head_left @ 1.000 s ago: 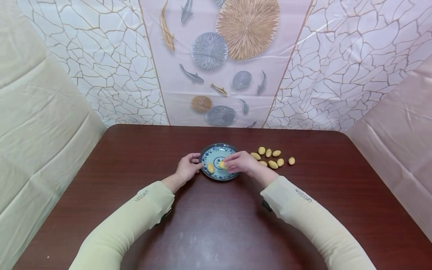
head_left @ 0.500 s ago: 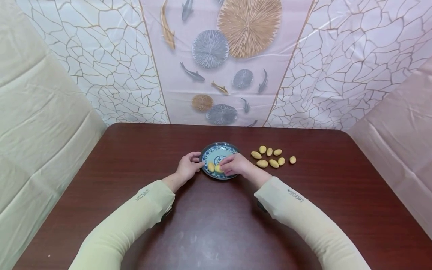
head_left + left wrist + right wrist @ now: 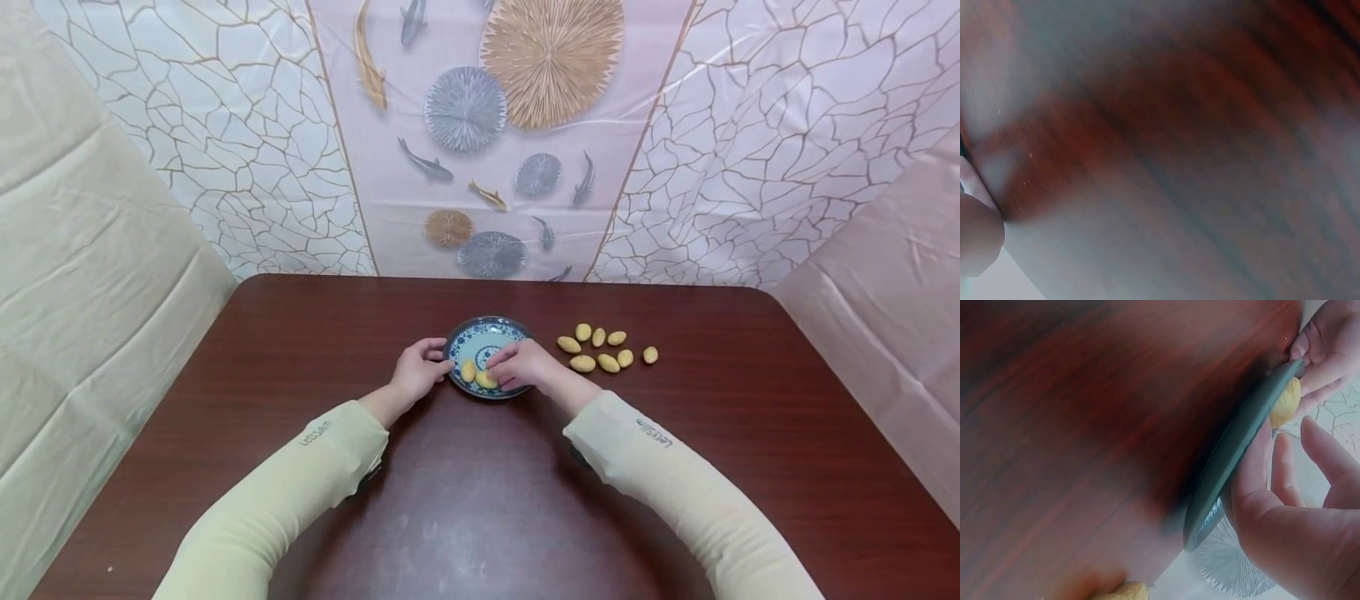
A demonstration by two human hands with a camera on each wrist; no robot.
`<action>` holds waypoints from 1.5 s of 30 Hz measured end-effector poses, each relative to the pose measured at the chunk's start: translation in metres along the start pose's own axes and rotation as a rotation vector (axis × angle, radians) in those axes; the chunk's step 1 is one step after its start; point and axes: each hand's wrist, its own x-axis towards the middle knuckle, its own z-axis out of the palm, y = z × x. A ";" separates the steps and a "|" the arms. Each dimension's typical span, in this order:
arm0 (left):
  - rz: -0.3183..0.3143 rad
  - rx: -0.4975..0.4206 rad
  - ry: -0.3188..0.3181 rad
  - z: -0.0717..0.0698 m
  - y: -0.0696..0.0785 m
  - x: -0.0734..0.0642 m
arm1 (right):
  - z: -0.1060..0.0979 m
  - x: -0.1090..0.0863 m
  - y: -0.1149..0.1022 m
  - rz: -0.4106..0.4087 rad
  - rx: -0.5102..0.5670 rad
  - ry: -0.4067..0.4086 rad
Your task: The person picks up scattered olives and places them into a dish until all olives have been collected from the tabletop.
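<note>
A blue-and-white patterned plate (image 3: pixel 480 337) lies on the table. On its near left part sit two small yellow oval lumps with wrinkled skin, one lump (image 3: pixel 468 371) close beside the other lump (image 3: pixel 486 380). My left hand (image 3: pixel 415 369) holds the plate's left rim between thumb and fingers. Over the right side of the plate is my right hand (image 3: pixel 525 365), its fingertips right by the second lump. The right wrist view shows the right thumb and fingers (image 3: pixel 1329 450) apart, with a yellow lump (image 3: pixel 1286 403) beyond them and the plate edge-on.
Several more yellow lumps (image 3: pixel 608 363) lie loosely grouped on the dark red-brown table (image 3: pixel 420 500), right of the plate. A patterned cloth (image 3: pixel 465 192) hangs behind the table's far edge. The left wrist view shows mostly blurred tabletop.
My right hand has lowered the pinched yellow lump from the plate's middle to a place beside the first lump, and its fingers have loosened. My left hand has stayed at the rim.
</note>
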 end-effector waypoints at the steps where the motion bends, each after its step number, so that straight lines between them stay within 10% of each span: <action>1: 0.001 -0.004 0.001 0.000 0.000 0.000 | -0.001 0.000 0.000 0.005 0.002 0.005; 45: -0.004 -0.002 -0.009 -0.002 0.000 0.000 | -0.154 -0.054 0.038 0.025 0.187 0.167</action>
